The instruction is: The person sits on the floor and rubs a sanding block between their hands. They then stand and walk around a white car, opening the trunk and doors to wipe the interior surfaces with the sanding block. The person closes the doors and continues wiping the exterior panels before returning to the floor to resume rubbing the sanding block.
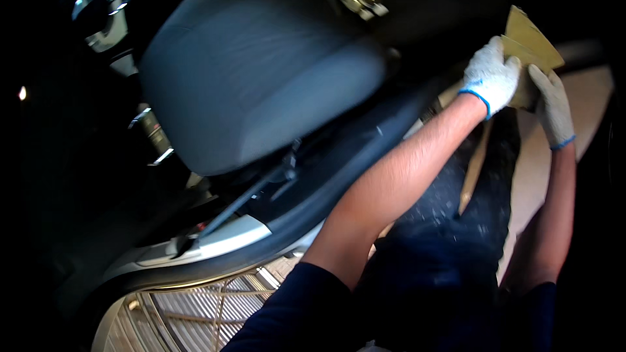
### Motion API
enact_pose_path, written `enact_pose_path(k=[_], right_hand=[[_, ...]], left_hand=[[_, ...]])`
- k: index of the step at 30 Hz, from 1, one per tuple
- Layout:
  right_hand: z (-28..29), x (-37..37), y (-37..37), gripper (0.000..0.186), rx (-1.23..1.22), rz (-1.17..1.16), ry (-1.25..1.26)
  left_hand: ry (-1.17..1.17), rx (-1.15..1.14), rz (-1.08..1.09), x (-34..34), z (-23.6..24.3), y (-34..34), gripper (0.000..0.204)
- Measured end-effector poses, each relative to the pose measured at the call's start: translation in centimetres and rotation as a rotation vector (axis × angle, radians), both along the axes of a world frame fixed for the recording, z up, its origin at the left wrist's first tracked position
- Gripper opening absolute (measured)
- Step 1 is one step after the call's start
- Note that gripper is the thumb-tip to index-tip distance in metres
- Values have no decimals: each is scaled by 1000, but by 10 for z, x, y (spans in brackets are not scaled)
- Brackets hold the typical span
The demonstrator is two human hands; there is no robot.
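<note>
My left hand (492, 75), in a white knit glove with a blue cuff, is closed on the edge of a yellowish, stiff-looking folded sheet (531, 39). My right hand (554, 107), gloved the same way, grips the sheet's lower right side. Its layers overlap and the upper part comes to a point. What the sheet is made of, I cannot tell. Below my left hand, a tan wooden-looking strip (475, 173) shows against my dark, speckled trousers (430, 202).
A grey vehicle seat (261, 72) takes up the upper left, blurred. The curved door sill (235, 238) runs below it, with a dark strap (241, 205). Ribbed metal slats (195, 309) lie at the lower left. A pale panel (531, 176) is beside my right forearm.
</note>
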State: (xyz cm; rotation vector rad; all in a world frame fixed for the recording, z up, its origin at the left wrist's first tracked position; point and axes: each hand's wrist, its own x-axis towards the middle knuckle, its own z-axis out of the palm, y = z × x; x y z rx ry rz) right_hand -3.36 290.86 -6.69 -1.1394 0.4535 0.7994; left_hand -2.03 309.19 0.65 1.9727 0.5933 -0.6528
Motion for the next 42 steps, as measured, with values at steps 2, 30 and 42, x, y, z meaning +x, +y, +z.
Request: enact_pose_path(k=[2, 30, 42], right_hand=[[-4, 50, 36, 49, 21, 125, -38], [-109, 332, 258, 58, -43, 85, -217], [-122, 338, 227, 34, 21, -45, -199]], left_hand=[[4, 49, 1, 37, 13, 29, 35], [-228, 1905, 218, 325, 628, 599, 78], [-16, 2118, 44, 395, 690, 648, 72]])
